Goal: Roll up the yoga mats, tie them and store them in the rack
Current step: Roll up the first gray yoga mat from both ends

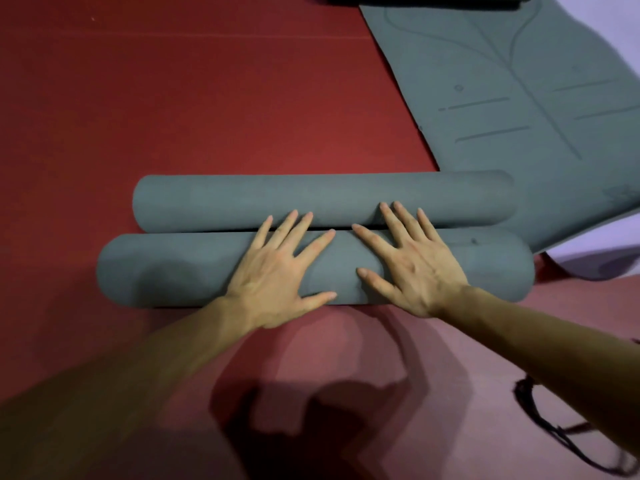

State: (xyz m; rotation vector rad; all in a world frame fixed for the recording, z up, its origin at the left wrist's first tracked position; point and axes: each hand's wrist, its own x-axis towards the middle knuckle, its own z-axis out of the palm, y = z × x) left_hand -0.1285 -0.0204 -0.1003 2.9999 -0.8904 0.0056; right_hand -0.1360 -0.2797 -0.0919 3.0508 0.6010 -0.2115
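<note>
Both hands are spread flat: left hand (277, 268) & right hand (412, 261) are pressed on near grey mat roll (166, 271), fingertips (383, 207) touching 2nd roll (242, 195) behind.

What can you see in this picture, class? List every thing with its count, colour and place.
near rolled mat: one, grey, centre, lying on the red floor covering
far rolled mat: one, grey, just behind the near one, side by side with it
unrolled mat: one, grey with line markings, flat at upper right
red floor covering: one, red, across most of the view
pale floor: lilac-white, along the right edge
black cord: one, black, bottom right
dark object: one, top edge, cut off, cannot tell what
left hand: one, flat, fingers spread, on the near rolled mat
right hand: one, flat, fingers spread, beside the left hand
</note>
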